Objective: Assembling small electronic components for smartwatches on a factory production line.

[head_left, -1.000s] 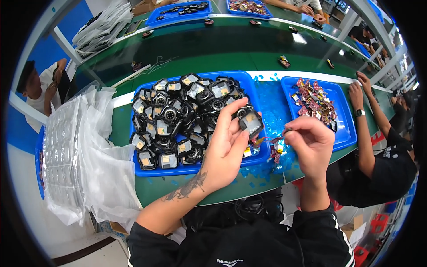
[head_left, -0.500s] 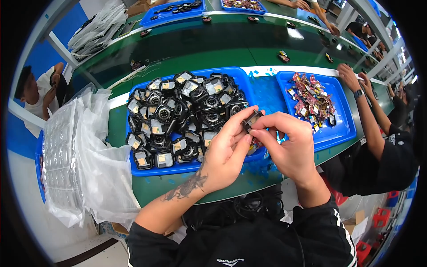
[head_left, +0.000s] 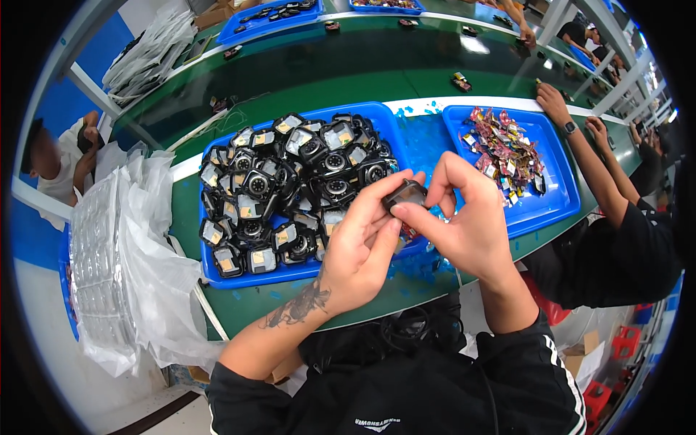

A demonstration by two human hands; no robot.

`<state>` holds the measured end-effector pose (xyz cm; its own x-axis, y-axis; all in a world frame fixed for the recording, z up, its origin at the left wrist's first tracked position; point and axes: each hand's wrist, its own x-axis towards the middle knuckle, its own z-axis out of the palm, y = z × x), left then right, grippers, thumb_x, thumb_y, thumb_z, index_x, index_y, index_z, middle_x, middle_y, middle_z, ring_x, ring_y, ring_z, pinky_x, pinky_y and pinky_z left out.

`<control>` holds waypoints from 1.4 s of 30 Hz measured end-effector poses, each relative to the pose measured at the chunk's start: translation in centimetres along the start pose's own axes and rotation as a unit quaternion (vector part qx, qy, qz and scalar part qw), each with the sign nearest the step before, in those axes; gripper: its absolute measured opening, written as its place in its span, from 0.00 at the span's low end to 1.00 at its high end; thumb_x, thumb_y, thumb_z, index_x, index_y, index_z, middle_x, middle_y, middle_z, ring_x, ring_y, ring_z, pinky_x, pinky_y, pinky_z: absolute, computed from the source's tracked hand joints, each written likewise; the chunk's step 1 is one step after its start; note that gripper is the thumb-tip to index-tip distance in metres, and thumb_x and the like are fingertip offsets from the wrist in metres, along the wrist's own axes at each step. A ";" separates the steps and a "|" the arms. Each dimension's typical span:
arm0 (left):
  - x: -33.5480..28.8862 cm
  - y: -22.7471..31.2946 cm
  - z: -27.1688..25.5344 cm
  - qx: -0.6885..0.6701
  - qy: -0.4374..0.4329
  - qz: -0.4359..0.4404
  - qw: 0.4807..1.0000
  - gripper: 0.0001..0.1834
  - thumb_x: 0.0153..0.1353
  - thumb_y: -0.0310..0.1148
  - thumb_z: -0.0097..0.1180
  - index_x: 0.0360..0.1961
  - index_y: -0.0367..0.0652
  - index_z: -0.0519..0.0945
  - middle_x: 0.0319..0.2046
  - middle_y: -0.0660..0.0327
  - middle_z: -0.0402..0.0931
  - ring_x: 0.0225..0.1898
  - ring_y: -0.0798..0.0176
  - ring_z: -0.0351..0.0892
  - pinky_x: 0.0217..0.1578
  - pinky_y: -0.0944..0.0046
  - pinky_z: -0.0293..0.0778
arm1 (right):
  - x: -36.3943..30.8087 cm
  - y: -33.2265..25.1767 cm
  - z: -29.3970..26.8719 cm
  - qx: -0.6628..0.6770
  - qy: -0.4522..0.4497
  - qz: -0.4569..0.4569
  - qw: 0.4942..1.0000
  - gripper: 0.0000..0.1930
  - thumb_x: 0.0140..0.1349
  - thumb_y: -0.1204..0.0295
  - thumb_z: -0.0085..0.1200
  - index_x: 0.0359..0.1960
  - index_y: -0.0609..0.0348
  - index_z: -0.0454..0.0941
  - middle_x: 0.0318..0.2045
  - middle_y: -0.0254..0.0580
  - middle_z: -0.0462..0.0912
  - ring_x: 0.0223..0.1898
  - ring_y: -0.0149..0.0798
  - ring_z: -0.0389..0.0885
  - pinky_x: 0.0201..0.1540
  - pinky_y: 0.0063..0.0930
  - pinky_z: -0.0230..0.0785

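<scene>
Above the right edge of the left tray, my two hands meet around a small dark smartwatch case (head_left: 407, 194) with a grey, flat face. My left hand (head_left: 361, 250) is closed around it from the left, fingers behind and thumb in front. My right hand (head_left: 473, 221) pinches at its right side, thumb against the lower edge and index finger bent by the corner. Below and left, a blue tray (head_left: 210, 272) is heaped with black watch cases (head_left: 257, 183), some showing round sensor backs. Whether anything small sits between my right fingertips is hidden.
A second blue tray (head_left: 564, 190) at right holds pinkish small parts (head_left: 504, 148). Blue film scraps (head_left: 417, 274) litter the green table. Beyond runs a green conveyor belt (head_left: 391, 76) carrying watch pieces. Plastic sheeting (head_left: 156, 290) stands at left; a co-worker's hand (head_left: 554, 105) reaches in at right.
The watch case has tilted, showing more of its flat face. My right index finger has lifted and bent higher. The co-worker's hand at right has moved up and left over the belt.
</scene>
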<state>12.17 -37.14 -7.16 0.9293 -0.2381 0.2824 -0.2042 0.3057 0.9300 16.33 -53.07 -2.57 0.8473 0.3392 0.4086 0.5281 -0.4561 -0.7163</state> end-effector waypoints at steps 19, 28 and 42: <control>1.0 0.7 -1.4 0.407 0.001 0.198 0.892 0.15 0.53 0.18 0.63 0.43 0.40 0.85 0.49 0.50 0.80 0.45 0.59 0.83 0.43 0.67 0.79 | -3.0 2.4 -0.5 0.471 -0.061 0.149 0.867 0.06 0.59 0.79 0.61 0.36 0.66 0.78 0.37 0.37 0.80 0.38 0.26 0.79 0.39 0.18 0.73; 0.7 1.0 -1.6 0.068 -0.033 -0.144 0.987 0.08 0.61 0.25 0.61 0.40 0.31 0.84 0.40 0.59 0.81 0.36 0.75 0.79 0.33 0.74 0.75 | -4.1 2.0 -1.1 0.365 -0.055 0.144 0.918 0.07 0.60 0.78 0.61 0.36 0.65 0.77 0.35 0.35 0.79 0.36 0.25 0.78 0.41 0.19 0.72; 0.8 1.0 -0.7 -0.005 -0.002 -0.106 0.994 0.26 0.61 0.16 0.53 0.61 0.34 0.70 0.53 0.52 0.76 0.53 0.65 0.77 0.55 0.67 0.74 | -3.9 2.2 1.3 0.199 0.047 0.110 0.973 0.14 0.54 0.82 0.63 0.38 0.62 0.71 0.29 0.33 0.78 0.27 0.18 0.71 0.28 0.11 0.62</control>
<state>12.95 -36.36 -6.18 0.9497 -0.3026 0.0806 0.0000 0.2574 0.9663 14.16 -54.35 -6.45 0.9485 0.1837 0.2581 0.2863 -0.1487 -0.9465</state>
